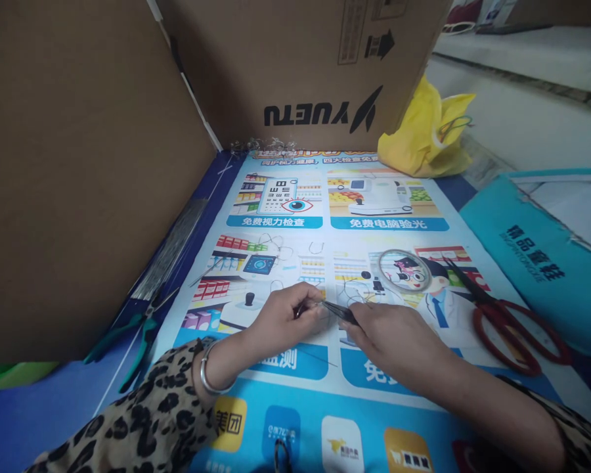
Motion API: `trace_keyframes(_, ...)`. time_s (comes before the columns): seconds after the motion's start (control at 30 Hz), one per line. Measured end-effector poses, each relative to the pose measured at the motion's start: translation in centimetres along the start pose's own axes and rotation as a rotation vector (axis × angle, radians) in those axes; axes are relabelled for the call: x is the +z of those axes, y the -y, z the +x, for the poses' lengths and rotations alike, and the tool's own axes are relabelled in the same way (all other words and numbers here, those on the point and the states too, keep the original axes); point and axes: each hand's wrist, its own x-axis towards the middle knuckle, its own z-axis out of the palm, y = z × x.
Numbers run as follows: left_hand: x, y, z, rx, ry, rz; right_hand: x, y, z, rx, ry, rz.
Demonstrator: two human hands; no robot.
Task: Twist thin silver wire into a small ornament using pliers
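Observation:
My left hand (293, 315) pinches a thin wire piece (318, 303) between thumb and fingers near the middle of the printed sheet (295, 387). My right hand (391, 332) is closed around dark pliers (341, 311), whose narrow tips meet the wire piece at my left fingertips. The pliers' handles are hidden in my right palm. Loose bent wires (276, 249) lie on the sheet beyond my left hand, and a fine wire end sticks out below it. Several more thin wires (357, 288) lie just beyond my right hand.
Teal-handled pliers (140, 335) and a bundle of straight wires (172, 246) lie at the left. Red-handled scissors (505, 322) lie at the right, beside a teal box (536, 256). A yellow bag (423, 138) stands at the back right. Cardboard (300, 59) walls the back and left.

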Motion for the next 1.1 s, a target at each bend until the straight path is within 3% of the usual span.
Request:
trace_keyframes(0.13,0.13,-0.03,-0.15,0.073,-0.037,0.090,0.16,0.11,-0.07,-0.012,-0.018,-0.039)
trace_keyframes(0.47,0.23,0.16,-0.07,-0.001,-0.066,-0.032,-0.28,0.40,-0.02,0.017,-0.022,-0.018)
trace_keyframes(0.83,0.24,0.47,-0.25,0.270,-0.146,0.286,-0.11,0.22,-0.08,0.004,0.018,0.092)
trace_keyframes(1.1,0.22,0.56,-0.25,0.299,-0.161,0.320,-0.62,-0.02,-0.01,0.031,0.018,0.135)
